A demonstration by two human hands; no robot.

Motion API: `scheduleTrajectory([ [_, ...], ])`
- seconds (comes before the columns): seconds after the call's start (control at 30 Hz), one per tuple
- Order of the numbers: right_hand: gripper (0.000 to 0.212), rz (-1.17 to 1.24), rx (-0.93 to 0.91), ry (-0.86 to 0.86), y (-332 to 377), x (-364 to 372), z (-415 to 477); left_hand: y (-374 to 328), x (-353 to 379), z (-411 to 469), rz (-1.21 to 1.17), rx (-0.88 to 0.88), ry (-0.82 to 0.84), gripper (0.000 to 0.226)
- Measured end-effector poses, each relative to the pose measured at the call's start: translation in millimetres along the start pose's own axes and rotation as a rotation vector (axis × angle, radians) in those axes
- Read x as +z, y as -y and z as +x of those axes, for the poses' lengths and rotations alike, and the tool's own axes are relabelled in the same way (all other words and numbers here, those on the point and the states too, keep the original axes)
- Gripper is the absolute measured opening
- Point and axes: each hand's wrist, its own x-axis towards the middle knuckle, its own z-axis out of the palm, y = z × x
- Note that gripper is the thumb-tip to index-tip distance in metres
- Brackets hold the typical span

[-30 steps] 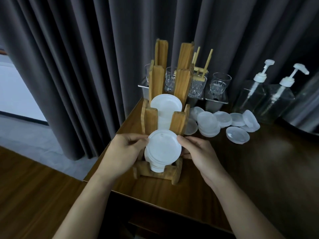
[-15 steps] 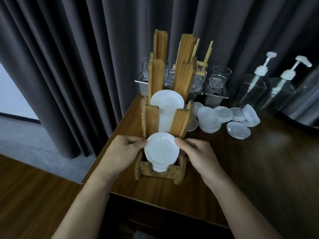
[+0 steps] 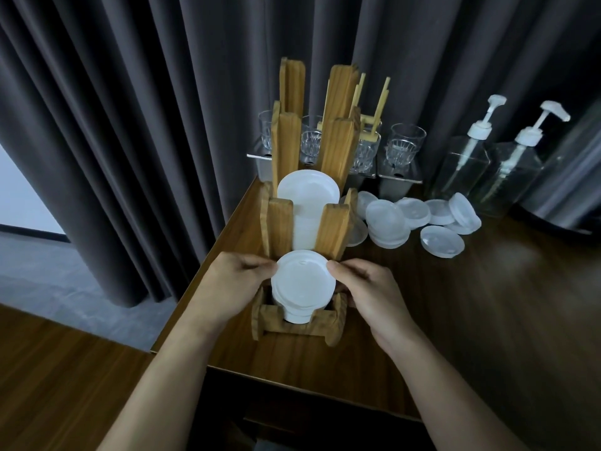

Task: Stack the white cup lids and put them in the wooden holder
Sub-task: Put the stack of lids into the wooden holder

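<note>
A stepped wooden holder [image 3: 331, 232] stands near the table's left edge. In its nearest, lowest slot sits a stack of white cup lids [image 3: 302, 284], partly sunk between the low front posts. My left hand [image 3: 227, 288] grips the stack's left rim with thumb and fingers. My right hand [image 3: 370, 291] grips the right rim the same way. A second white lid stack [image 3: 307, 196] fills the middle slot behind. Several loose lids [image 3: 390, 222] lie on the table to the holder's right.
Behind the holder stand clear glasses [image 3: 405, 144] on metal trays, and two pump bottles [image 3: 468, 164] at the back right. A dark curtain hangs behind. The dark wooden table [image 3: 471, 320] ends just left of the holder; floor lies below.
The lid stack has gone a little lower into the front slot, both hands still on its rim. The view has shifted slightly closer.
</note>
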Motion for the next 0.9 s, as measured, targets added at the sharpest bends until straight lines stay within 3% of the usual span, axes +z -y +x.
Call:
scheduleTrajectory([
  [0.4, 0.008, 0.105, -0.057, -0.022, -4.3, 4.3, -3.0, 5.7, -4.8, 1.3, -0.052, -0.007, 0.029, 0.013],
  [0.77, 0.012, 0.045, -0.157, -0.028, 6.9, -14.2, -4.9, -7.9, 5.8, -25.2, 0.115, 0.166, -0.278, 0.005],
  [0.9, 0.009, 0.019, -0.226, -0.044, 16.3, -29.5, -5.1, -24.8, 18.0, -41.4, 0.105, 0.259, -0.303, 0.008],
])
